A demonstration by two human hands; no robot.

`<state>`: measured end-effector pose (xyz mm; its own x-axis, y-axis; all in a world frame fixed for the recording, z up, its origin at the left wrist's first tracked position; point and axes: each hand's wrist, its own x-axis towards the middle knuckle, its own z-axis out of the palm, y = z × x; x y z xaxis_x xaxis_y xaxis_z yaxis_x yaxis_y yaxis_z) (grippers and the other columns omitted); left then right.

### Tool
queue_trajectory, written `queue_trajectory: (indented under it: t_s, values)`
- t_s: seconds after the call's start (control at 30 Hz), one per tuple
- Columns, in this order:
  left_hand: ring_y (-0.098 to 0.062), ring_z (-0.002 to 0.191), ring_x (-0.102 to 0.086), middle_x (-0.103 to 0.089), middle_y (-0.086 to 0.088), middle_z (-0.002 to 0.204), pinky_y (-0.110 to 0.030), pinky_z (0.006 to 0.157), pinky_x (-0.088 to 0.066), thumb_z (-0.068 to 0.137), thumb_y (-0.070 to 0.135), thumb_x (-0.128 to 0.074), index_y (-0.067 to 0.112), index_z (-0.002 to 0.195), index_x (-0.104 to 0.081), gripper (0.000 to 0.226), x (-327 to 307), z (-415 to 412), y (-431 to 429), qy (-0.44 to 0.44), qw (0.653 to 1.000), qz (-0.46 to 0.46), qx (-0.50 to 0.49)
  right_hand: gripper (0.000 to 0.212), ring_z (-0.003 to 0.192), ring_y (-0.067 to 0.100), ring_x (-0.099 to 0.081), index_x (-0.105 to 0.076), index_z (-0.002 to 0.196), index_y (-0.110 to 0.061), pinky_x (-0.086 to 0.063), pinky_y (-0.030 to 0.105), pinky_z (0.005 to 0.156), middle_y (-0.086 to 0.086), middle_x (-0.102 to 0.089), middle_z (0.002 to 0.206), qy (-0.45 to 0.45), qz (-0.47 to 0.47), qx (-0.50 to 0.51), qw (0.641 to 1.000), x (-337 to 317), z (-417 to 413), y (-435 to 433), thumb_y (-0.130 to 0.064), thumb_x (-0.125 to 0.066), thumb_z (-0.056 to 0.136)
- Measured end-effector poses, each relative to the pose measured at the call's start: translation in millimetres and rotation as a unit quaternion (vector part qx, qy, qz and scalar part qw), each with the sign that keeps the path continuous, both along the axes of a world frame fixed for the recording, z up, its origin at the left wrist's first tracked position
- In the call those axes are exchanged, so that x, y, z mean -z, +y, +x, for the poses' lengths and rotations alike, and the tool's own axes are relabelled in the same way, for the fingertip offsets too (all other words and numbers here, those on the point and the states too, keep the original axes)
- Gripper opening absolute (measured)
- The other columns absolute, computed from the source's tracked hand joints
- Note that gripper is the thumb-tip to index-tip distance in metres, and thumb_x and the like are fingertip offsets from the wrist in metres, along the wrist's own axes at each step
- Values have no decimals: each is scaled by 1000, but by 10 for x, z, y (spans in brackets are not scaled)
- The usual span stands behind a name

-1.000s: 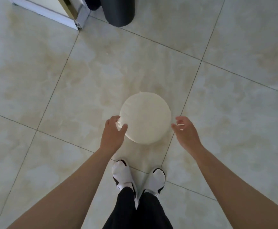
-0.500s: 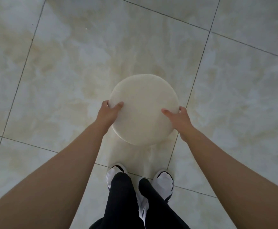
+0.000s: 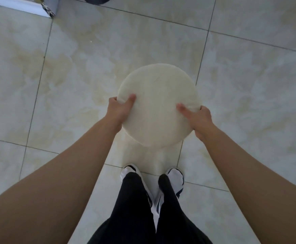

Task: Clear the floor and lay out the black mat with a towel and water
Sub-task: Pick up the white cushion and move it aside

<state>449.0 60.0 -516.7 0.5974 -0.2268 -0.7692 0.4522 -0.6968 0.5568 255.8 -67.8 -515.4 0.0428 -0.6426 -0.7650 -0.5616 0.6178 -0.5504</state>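
Cushion [image 3: 158, 104], round and cream, now sits clamped between left hand [image 3: 120, 110] and right hand [image 3: 199, 118] at frame centre, thumbs pressed on top, apparently lifting off the floor [image 3: 73, 85] — clearing begins.

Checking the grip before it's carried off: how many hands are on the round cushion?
2. The left hand clasps the round cushion at its left edge, the right hand at its right edge.

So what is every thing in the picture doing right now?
Round white cushion: gripped at both sides, flat face up, seemingly lifted off the floor.
Left hand: shut on the cushion's left edge, thumb on top.
Right hand: shut on its right edge, thumb on top.
Tiled floor: bare here; no mat laid yet.
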Motion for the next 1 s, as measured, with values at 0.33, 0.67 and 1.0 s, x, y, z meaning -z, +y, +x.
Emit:
queue_trajectory:
  t_s: [0.33, 0.67, 1.0]
  values:
    - [-27, 96, -67, -69, -10, 110, -44, 87, -56, 34, 70, -76, 5, 117, -61, 107, -2037, -672, -430, 18, 995, -23, 96, 61, 94, 25, -62, -60, 114, -3, -50, 34, 82, 10, -66, 109, 9, -36, 97, 995, -1944, -927, 40, -33, -85, 67]
    - [-24, 81, -71, -72, -12, 97, -33, 68, -59, 68, 39, -84, 2, 106, -64, 56, -3236, -1430, -457, 96, 961, -38, 258, 65, 101, 27, -61, -57, 111, -9, -52, 43, 92, 9, -64, 112, -3, -50, 245, 968, -3176, -1922, 693, -40, -86, 62]
    - [-29, 89, -70, -73, -15, 97, -40, 82, -56, 73, 27, -82, 11, 86, -69, 25, -3644, -3334, -363, 95, 872, -62, 476, 72, 97, 25, -62, -56, 118, -11, -54, 42, 89, 5, -65, 109, -20, -57, 500, 864, -3637, -3584, 1944, -37, -88, 59]
